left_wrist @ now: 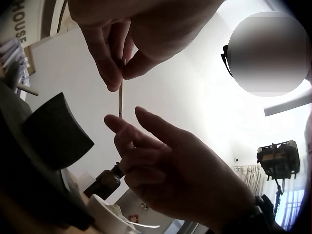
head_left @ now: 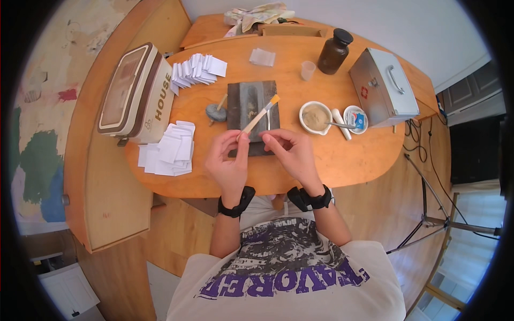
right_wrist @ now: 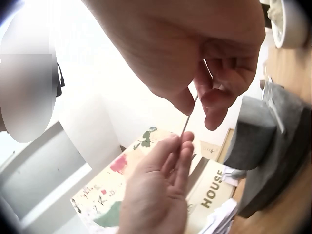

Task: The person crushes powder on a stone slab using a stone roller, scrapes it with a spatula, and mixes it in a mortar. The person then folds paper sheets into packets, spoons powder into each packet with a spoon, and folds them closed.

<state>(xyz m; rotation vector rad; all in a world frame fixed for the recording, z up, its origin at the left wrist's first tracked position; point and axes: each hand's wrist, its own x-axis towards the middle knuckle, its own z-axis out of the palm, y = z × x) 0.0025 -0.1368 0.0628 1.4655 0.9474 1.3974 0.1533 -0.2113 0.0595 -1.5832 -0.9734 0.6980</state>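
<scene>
A small flat brush [head_left: 254,121] with a pale wooden handle and yellow-tipped bristles slants up to the right over a dark grey slab [head_left: 235,96]. My left hand [head_left: 229,163] pinches the end of its handle between thumb and fingertips. Close beside it, my right hand [head_left: 293,155] holds nothing, its fingers loosely bent and the thumb apart from the index finger in the left wrist view. A raised curved block [right_wrist: 251,131] stands on the slab, and a thin metal spatula [head_left: 269,113] lies there too. Left of the slab sits a grey-blue lump [head_left: 216,112] with a wooden stick.
Right of the slab are a white mortar [head_left: 303,121] of beige powder, a pestle [head_left: 338,119] and a dish [head_left: 365,125] holding a packet. Behind stand a plastic cup [head_left: 307,70], brown bottle [head_left: 333,56] and metal case [head_left: 383,88]. Folded papers [head_left: 168,150] and a HOUSE box [head_left: 152,107] occupy the left.
</scene>
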